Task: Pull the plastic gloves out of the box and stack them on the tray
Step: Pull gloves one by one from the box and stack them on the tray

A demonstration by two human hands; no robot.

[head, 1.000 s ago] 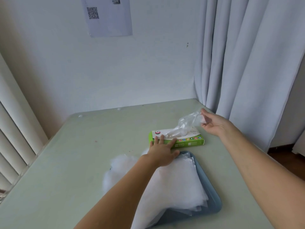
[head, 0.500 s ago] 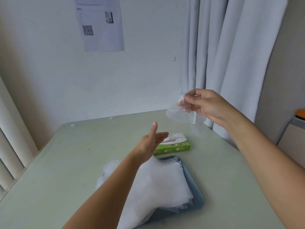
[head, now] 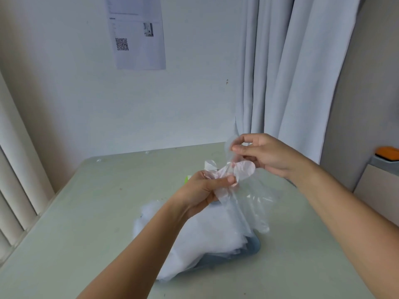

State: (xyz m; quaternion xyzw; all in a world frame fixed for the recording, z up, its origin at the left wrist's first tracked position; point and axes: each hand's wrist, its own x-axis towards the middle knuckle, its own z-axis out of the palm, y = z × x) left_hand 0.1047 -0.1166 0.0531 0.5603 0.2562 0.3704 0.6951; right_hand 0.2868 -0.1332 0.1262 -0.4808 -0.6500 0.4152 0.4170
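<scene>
Fingers (head: 224, 181) of left hand (head: 200, 190) clamped on clear glove (head: 246, 169); right hand (head: 269, 156) pinches its upper edge. Glove hangs above glove pile (head: 205, 238) on tray (head: 253, 248); box (head: 186, 180) mostly hidden behind left hand, on counter (head: 86, 212).

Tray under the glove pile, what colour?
The plastic tray is blue-grey, its corner peeking from the translucent white glove pile; head view.

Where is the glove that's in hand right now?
Head view, centre: the glove hangs in the air, pinched between the left hand and the right hand, above the glove pile on the tray.
</scene>
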